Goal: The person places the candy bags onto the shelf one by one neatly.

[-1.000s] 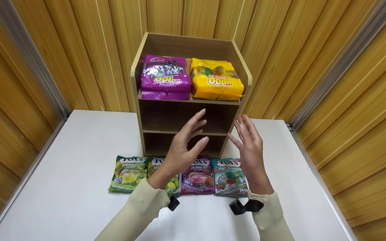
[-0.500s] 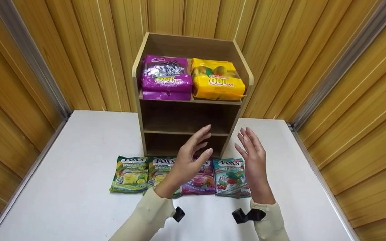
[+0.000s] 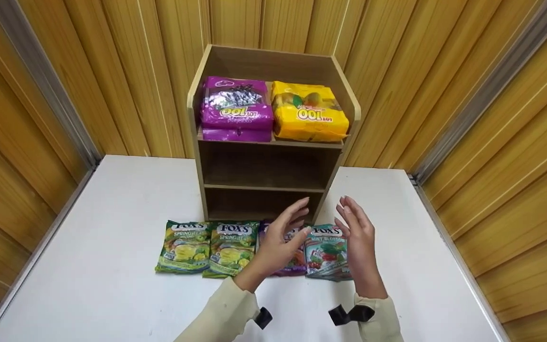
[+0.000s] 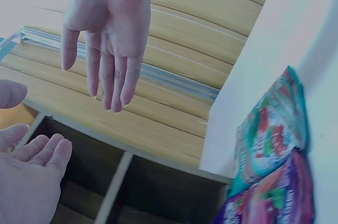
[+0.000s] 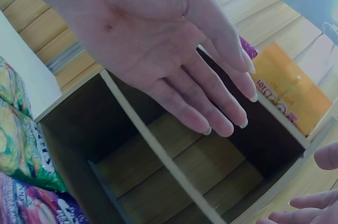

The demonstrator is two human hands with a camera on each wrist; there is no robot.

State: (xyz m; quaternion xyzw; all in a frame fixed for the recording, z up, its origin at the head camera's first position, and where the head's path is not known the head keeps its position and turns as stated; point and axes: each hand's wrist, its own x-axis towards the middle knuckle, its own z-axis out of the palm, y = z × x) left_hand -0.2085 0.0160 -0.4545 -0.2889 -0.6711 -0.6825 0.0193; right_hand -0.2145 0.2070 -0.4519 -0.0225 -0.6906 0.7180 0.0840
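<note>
Teal rectangular plastic pouch (image 3: 326, 254) lies flat, nearer the right edge of the white worktop (image 3: 425, 266) than the left, near empty left hand (image 3: 277, 249) and right hand (image 3: 361, 242), fingers loosely apart; a low sweep might skew it.

Holds left hand (image 3: 276, 244) and right hand (image 3: 360, 237) apart, palms facing each other. Slants left forearm (image 3: 226, 308) inward and points right forearm (image 3: 381, 317) nearly straight ahead. Curves left fingers (image 3: 293, 210) gently, thumb (image 3: 298, 239) spread; extends right fingers (image 5: 182, 109) loosely.
</note>
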